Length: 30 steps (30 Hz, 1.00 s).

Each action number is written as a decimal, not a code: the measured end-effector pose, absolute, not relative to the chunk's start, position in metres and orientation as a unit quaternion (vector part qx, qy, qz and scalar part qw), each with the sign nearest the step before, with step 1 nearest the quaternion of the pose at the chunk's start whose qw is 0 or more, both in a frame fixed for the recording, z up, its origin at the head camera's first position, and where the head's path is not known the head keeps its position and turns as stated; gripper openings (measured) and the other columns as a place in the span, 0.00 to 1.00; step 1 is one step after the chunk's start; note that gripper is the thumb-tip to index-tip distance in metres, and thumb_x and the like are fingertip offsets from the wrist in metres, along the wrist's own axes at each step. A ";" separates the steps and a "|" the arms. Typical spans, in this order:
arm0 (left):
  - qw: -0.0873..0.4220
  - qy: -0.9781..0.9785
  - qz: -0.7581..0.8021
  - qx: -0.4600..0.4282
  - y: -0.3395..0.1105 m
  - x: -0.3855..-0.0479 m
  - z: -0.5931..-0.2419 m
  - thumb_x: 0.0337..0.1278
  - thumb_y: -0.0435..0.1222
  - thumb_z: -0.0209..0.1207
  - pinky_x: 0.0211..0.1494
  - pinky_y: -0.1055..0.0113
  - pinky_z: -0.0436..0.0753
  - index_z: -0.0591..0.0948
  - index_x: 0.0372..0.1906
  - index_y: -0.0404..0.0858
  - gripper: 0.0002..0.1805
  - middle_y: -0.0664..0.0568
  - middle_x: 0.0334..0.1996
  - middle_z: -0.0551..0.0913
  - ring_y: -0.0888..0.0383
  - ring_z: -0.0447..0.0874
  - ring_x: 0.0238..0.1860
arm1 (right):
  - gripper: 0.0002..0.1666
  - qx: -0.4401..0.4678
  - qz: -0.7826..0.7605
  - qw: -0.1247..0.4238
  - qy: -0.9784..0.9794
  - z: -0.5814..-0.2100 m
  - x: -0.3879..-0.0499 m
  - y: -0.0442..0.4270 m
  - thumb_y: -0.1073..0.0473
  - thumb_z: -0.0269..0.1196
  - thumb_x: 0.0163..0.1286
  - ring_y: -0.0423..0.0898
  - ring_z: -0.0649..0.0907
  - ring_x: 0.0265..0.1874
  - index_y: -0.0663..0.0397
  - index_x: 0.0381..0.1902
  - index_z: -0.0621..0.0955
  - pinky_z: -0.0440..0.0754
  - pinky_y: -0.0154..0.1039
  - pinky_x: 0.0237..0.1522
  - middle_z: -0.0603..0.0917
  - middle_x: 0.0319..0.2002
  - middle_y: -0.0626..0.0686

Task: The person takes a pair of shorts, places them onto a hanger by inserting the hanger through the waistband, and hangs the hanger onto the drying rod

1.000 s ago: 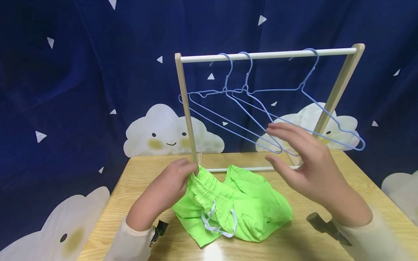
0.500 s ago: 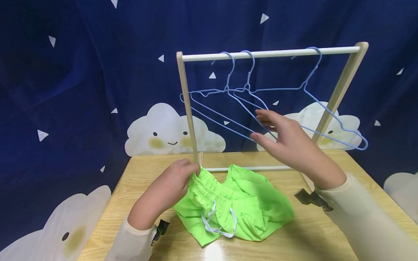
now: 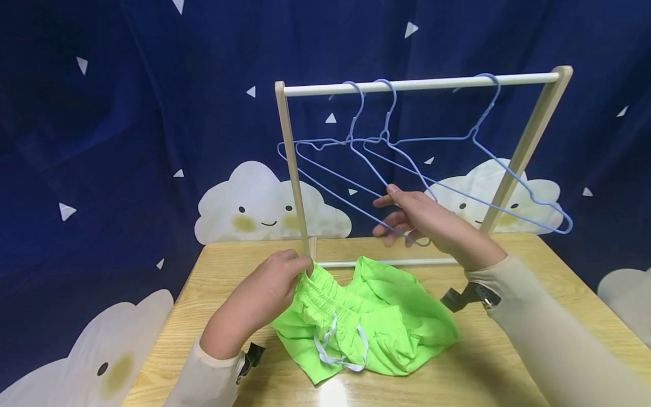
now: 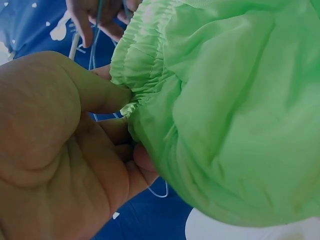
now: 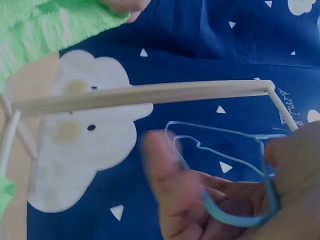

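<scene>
Bright green shorts (image 3: pixel 351 322) with an elastic waistband and a white drawstring (image 3: pixel 330 359) lie bunched on the table. My left hand (image 3: pixel 272 285) pinches the waistband's left end between thumb and fingers, as the left wrist view also shows. At the rack, my right hand (image 3: pixel 424 217) is at the lower right corner of the leftmost blue wire hanger (image 3: pixel 325 186). Its fingers are spread and loosely bent. In the right wrist view that hanger's end (image 5: pixel 235 220) passes across the palm, with no firm grip visible. The fingers are blurred there.
A small clothes rack with a white rail (image 3: pixel 432 85) and wooden posts stands at the table's (image 3: pixel 229 271) back. A second blue hanger (image 3: pixel 390 113) hangs close beside the first, a third (image 3: pixel 508 169) farther right. Behind is a dark blue curtain (image 3: pixel 152 113) with clouds.
My right hand has moved left and turned, its fingers now lower at the leftmost hanger's corner. That hanger has shifted slightly left. The left hand and shorts have stayed put.
</scene>
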State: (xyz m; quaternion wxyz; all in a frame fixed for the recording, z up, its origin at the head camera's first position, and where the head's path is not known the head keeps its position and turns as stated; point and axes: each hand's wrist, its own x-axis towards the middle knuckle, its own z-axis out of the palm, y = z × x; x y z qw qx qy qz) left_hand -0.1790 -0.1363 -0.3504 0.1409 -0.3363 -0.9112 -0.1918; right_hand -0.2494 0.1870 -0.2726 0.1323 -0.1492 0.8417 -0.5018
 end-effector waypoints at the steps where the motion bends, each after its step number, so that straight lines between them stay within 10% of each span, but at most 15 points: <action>1: 0.140 -0.911 -0.192 -0.336 -0.136 -0.179 -0.351 0.67 0.17 0.55 0.40 0.62 0.83 0.84 0.39 0.41 0.16 0.54 0.29 0.78 0.57 0.78 0.34 | 0.46 -0.148 -0.504 0.138 0.840 -0.273 -0.249 0.186 0.29 0.35 0.88 0.45 0.87 0.28 0.60 0.76 0.74 0.79 0.38 0.26 0.93 0.42 0.58; 9: 0.128 -0.914 -0.198 -0.329 -0.136 -0.178 -0.350 0.70 0.19 0.54 0.40 0.62 0.83 0.84 0.39 0.41 0.15 0.54 0.29 0.79 0.58 0.77 0.34 | 0.52 -0.149 -0.510 0.120 0.839 -0.275 -0.244 0.178 0.25 0.32 0.86 0.42 0.69 0.19 0.61 0.69 0.82 0.65 0.35 0.20 0.82 0.29 0.50; 30: 0.146 -0.917 -0.192 -0.318 -0.139 -0.179 -0.349 0.70 0.19 0.55 0.41 0.62 0.84 0.84 0.42 0.42 0.16 0.53 0.31 0.80 0.57 0.79 0.36 | 0.54 -0.137 -0.512 0.016 0.848 -0.262 -0.197 0.210 0.27 0.29 0.87 0.43 0.72 0.17 0.67 0.70 0.80 0.66 0.40 0.15 0.86 0.29 0.51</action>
